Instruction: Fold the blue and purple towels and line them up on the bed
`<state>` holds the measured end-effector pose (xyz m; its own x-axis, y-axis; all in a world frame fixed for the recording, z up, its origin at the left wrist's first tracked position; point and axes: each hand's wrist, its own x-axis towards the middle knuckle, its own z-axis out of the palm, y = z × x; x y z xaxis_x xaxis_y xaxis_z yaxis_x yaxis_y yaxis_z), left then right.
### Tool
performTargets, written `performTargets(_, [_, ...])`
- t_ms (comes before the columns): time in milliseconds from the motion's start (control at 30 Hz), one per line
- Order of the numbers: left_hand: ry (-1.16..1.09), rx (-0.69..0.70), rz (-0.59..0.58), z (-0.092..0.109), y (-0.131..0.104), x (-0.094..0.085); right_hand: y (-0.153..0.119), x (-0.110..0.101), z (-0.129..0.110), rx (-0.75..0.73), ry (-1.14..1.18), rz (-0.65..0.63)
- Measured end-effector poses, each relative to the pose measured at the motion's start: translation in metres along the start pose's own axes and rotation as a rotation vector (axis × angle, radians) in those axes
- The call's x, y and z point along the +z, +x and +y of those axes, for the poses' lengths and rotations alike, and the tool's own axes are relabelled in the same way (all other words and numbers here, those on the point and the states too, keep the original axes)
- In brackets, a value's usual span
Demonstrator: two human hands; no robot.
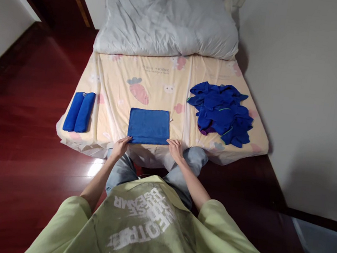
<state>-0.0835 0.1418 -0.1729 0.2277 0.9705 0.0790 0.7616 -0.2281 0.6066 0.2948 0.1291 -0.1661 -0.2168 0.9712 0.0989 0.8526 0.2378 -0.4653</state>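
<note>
A blue towel point(149, 126) lies flat as a rectangle near the bed's front edge, with a narrow fold along its near side and a small white tag on its right edge. My left hand point(120, 147) pinches the near left corner. At the near right corner, my right hand point(175, 148) has its fingers closed on the cloth. Two rolled blue towels point(79, 111) lie side by side to the left. On the right is a loose heap of crumpled blue towels point(224, 113), some with green edging, and a bit of purple cloth point(205, 128) shows beneath.
The bed point(113, 88) has a cream sheet printed with carrots and rabbits. A pale grey folded quilt or large pillow point(171, 21) fills its head end. A white wall point(304, 87) runs close on the right. Dark red floor point(28, 135) lies to the left.
</note>
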Motion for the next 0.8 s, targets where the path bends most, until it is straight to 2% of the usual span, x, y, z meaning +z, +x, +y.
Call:
performTargets(133, [-0.173,-0.168,0.081,0.004,0.003,0.003,0.006,0.007,0.004,0.049,0.119,0.068])
performTargets(333, [-0.331,-0.283,0.191,0.003,0.023,0.007,0.025,0.019,0.009,0.241,0.259,0.163])
performTargets(467, [-0.299,-0.343,0.239,0.000,0.038,0.011,0.038,0.024,0.008,0.360,0.264,0.190])
performTargets(633, [-0.267,-0.413,0.249,-0.002,0.051,0.014,0.052,0.032,0.007,0.410,0.278,0.210])
performTargets(800, [-0.220,-0.456,0.262,-0.004,0.054,0.017,0.055,0.039,0.012,0.456,0.293,0.179])
